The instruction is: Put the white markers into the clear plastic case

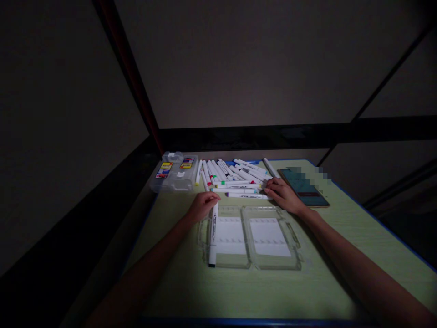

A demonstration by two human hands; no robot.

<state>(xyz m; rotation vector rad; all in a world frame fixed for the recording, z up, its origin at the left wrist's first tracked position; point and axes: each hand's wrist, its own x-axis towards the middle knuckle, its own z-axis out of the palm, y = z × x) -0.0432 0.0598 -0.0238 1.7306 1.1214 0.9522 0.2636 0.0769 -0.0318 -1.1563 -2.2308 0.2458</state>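
Observation:
My left hand [203, 206] is closed, pinching the upper end of a white marker [213, 232] with a black lower end. That marker lies along the left side of an opened clear plastic case [251, 237] holding white inserts. My right hand [286, 197] rests at the right edge of a heap of white markers [235, 175] with coloured ends. Its fingers are bent and closed round the end of a marker there; the grip is partly hidden. Just below, a white marker with a purple end [244, 196] lies sideways, its right end by my right hand.
A clear plastic box [177, 173] with yellow labels stands at the back left. On the right lies a tablet or phone [305, 187] with its screen lit. The pale green table [191, 291] has a blue edge, and a wall rises behind it.

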